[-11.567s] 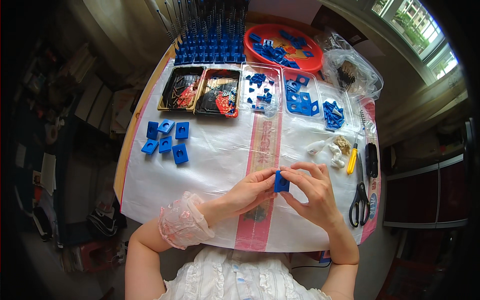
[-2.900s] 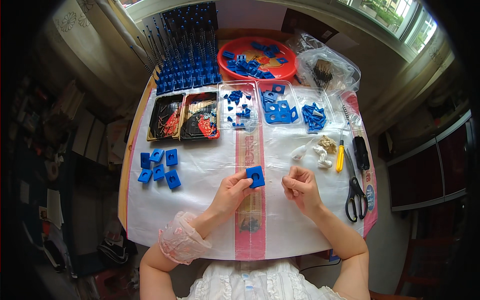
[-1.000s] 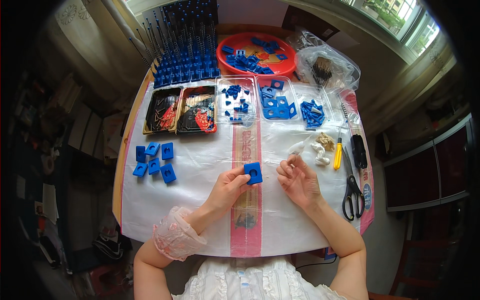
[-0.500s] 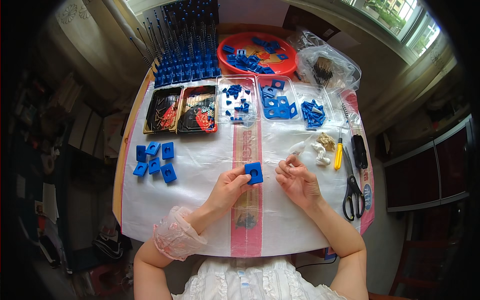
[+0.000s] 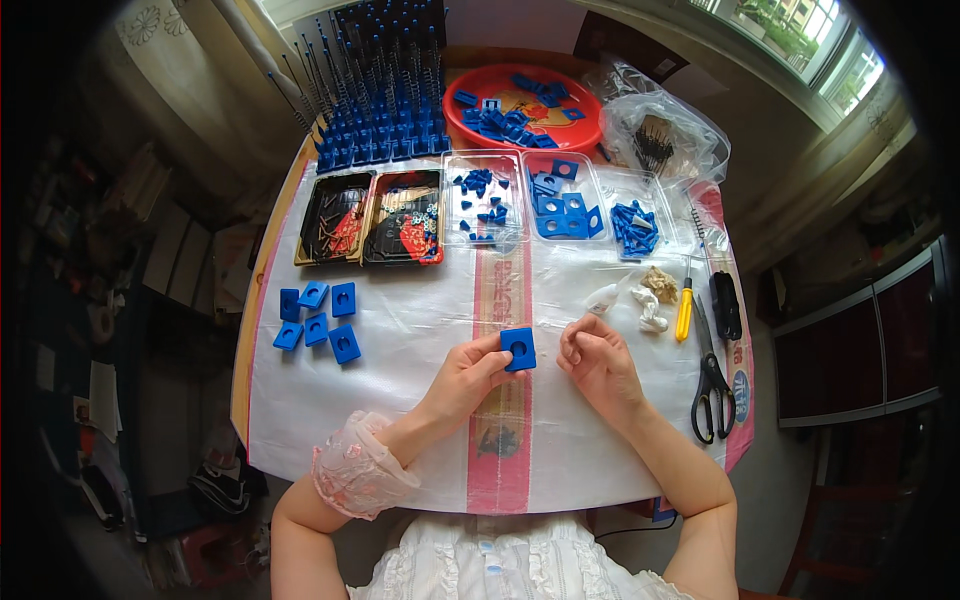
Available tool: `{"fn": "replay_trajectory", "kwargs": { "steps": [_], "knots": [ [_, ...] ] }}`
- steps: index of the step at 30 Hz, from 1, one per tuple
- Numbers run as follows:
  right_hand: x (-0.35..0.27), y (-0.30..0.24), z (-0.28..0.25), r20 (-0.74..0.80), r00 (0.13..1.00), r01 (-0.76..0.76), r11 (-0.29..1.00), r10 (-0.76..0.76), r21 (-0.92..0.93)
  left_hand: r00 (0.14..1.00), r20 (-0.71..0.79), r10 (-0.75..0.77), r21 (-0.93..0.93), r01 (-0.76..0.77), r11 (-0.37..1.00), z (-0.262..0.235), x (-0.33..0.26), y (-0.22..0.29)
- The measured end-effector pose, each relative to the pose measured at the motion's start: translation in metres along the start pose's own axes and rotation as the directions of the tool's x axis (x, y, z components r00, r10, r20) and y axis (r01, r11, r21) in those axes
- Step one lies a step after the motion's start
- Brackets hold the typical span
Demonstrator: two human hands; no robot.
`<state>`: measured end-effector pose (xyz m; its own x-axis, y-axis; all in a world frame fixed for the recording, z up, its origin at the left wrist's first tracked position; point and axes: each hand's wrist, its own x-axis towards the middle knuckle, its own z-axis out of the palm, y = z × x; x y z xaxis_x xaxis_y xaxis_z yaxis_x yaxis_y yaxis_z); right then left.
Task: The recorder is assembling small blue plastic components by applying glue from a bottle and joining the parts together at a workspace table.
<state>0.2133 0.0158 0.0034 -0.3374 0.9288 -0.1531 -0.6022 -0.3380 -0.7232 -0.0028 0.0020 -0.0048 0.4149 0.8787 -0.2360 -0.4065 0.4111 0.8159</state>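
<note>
Nearest me, at the bottom edge, two bare forearms rise over a white frilled garment, the left one ringed by a pink lace cuff (image 5: 362, 468). My left hand (image 5: 462, 378) pinches a small blue square plastic block with a round hole (image 5: 518, 349) between thumb and fingertips, lifted just above the white woven plastic sheet with a red centre stripe (image 5: 420, 330) that covers the table. I judge it is held face-up this way so the hole stays in sight. The block looks flat, bright blue and chunky, with slightly rounded corners and one dark hole near its middle.

My right hand (image 5: 597, 362) sits just beside the block, fingers loosely curled inward. I cannot tell whether anything small lies inside them.

Further left, six matching blue blocks (image 5: 318, 320) lie grouped on the sheet, seemingly set aside together. To the right lie black-handled scissors (image 5: 711, 385), a yellow-handled tool (image 5: 684, 309) and some small white and tan scraps (image 5: 648, 302).

Beyond these, a row of shallow trays crosses the table: two black trays of small dark and red parts (image 5: 372, 218) and clear plastic trays of blue pieces (image 5: 545, 198), probably sorted by kind for easy reach. Farthest off stand a red round bowl of blue parts (image 5: 524, 107), a clear crinkled bag (image 5: 668, 130) and a rack of blue bases with upright thin rods (image 5: 382, 90).
</note>
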Motion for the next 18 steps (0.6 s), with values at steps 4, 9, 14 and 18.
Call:
{"fn": "replay_trajectory", "kwargs": {
  "steps": [4, 9, 14, 18],
  "knots": [
    [-0.002, 0.006, 0.001, -0.038, 0.984, 0.140, 0.897, -0.172, -0.419, 0.996, 0.087, 0.008, 0.034, -0.011, 0.999, 0.002, -0.003, 0.000],
    [-0.009, 0.003, 0.010, -0.006, 0.996, 0.068, 0.776, -0.091, -0.628, 0.981, 0.192, 0.041, 0.063, -0.054, 0.997, 0.001, -0.005, -0.006],
    [-0.010, 0.001, 0.011, -0.017, 0.999, 0.024, 0.787, -0.044, -0.617, 0.976, 0.215, 0.041, 0.126, -0.069, 0.990, 0.004, -0.006, -0.005],
    [-0.009, 0.003, 0.011, 0.026, 0.998, 0.061, 0.793, -0.057, -0.606, 0.975, 0.216, 0.049, 0.181, -0.089, 0.979, 0.007, -0.008, -0.002]
  ]
}}
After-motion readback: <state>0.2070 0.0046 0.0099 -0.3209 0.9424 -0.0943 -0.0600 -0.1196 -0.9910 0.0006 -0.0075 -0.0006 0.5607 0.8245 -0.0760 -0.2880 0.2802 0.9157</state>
